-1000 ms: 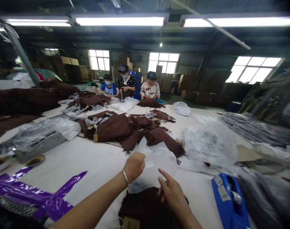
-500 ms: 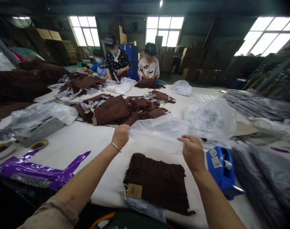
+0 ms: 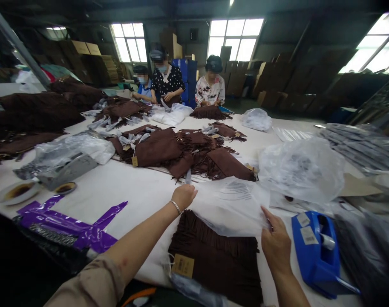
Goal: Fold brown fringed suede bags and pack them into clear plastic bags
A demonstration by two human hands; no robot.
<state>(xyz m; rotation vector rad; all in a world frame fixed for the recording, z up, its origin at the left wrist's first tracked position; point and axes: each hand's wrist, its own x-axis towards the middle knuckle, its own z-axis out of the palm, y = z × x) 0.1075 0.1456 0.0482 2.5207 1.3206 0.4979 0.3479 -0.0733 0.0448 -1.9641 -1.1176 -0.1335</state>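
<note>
A clear plastic bag (image 3: 229, 204) with printed lines is stretched between my two hands. My left hand (image 3: 184, 197) is closed on its left edge, and my right hand (image 3: 275, 234) pinches the right edge. Below the bag lies a dark brown fringed bag (image 3: 218, 260), its upper fringe partly covered by the plastic. A tan paper tag (image 3: 183, 265) hangs on its left side, and a grey wrapped strap (image 3: 197, 290) lies along its near edge.
More brown fringed bags (image 3: 159, 147) are heaped mid-table. A blue tape dispenser (image 3: 318, 251) stands by my right hand, near a big bundle of clear plastic (image 3: 301, 168). Purple plastic packaging (image 3: 66, 224) lies at left. Co-workers (image 3: 210, 87) are at the far side.
Both hands have drawn the plastic bag nearer, so its lower edge now overlaps the fringe. Another brown bag shows on the right of the heap. The view has swung slightly left.
</note>
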